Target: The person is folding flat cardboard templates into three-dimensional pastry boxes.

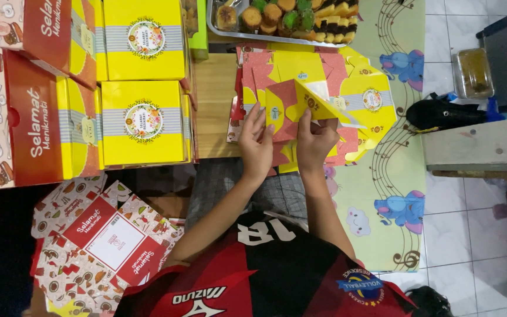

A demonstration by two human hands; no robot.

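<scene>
The left hand [257,144] and right hand [314,140] both pinched a flat yellow-and-pink box blank [300,103], half folded, on top of a stack of unfolded blanks [359,94] on the wooden counter [215,105]. Each grip was narrow, fingertips pressing a flap. The fold would likely go best creased along the scored line, thumbs holding the base flat. Finished yellow boxes [143,120] stood well to the left.
</scene>
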